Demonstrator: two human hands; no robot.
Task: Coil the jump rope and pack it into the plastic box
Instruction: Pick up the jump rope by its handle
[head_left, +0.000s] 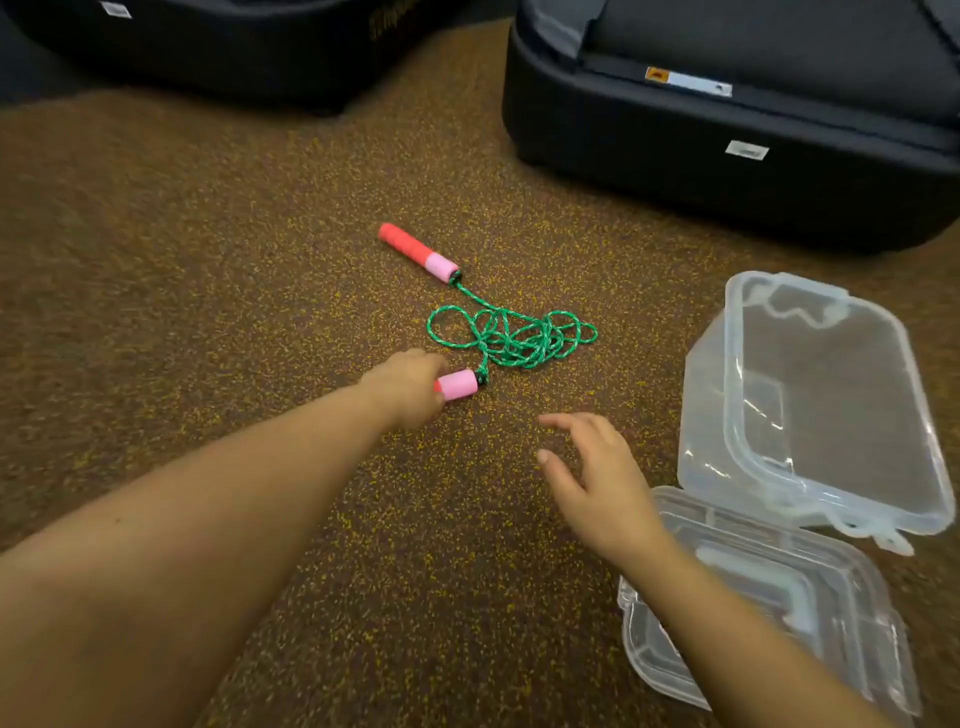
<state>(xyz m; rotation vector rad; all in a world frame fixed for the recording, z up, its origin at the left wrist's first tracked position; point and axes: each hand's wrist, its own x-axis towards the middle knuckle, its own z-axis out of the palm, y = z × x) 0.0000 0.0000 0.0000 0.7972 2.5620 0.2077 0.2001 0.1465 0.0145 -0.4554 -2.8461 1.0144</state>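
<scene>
A jump rope lies on the speckled brown floor. Its green cord (511, 335) sits in a loose tangle in the middle. One red and pink handle (418, 252) rests free beyond the tangle. My left hand (408, 389) is closed around the near handle (457, 384), whose pink end sticks out toward the cord. My right hand (597, 475) hovers with fingers spread, holding nothing, between the rope and the clear plastic box (810, 400). The box stands tilted on the right, its opening facing me. Its clear lid (769, 603) lies flat in front of it, partly under my right forearm.
Two large black padded machine bases stand on the floor, one at the back right (727, 130) and one at the back left (208, 47). Brown floor stretches to the left of the rope.
</scene>
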